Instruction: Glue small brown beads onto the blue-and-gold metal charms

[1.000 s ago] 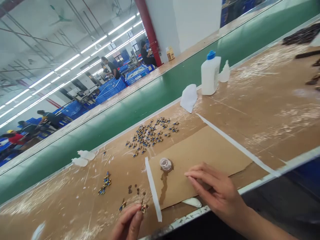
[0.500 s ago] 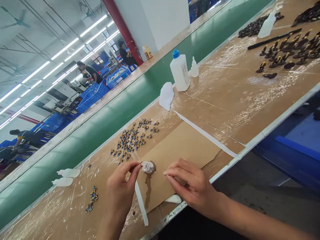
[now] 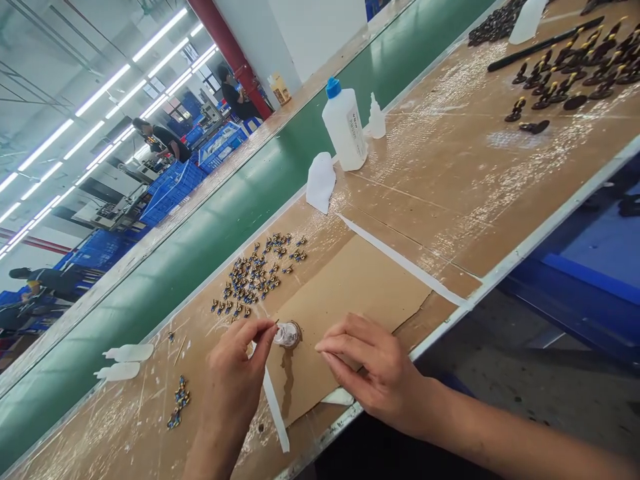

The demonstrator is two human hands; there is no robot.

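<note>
My left hand (image 3: 240, 373) is closed in a pinch at the left side of a small clear container (image 3: 287, 334); whatever is between its fingertips is too small to name. That container stands on a brown cardboard sheet (image 3: 360, 280), beside a dark wet streak (image 3: 287, 380). To its right, my right hand (image 3: 370, 363) hovers over the cardboard with thumb and fingers drawn together, and what they hold, if anything, is hidden. Many small blue and gold pieces (image 3: 250, 277) lie behind the hands, with a smaller group (image 3: 179, 401) at the left.
A blue-capped bottle (image 3: 345, 127), a small dropper bottle (image 3: 377, 119) and white paper (image 3: 321, 182) stand or lie farther back. Two flat bottles (image 3: 120, 371) rest at left. Dark figures (image 3: 565, 83) cover the far right. Beyond the green belt (image 3: 210, 227) are people working.
The whole view has shifted a little, so the table things appear farther left and the far ones higher. Both hands keep nearly the same pose beside the container.
</note>
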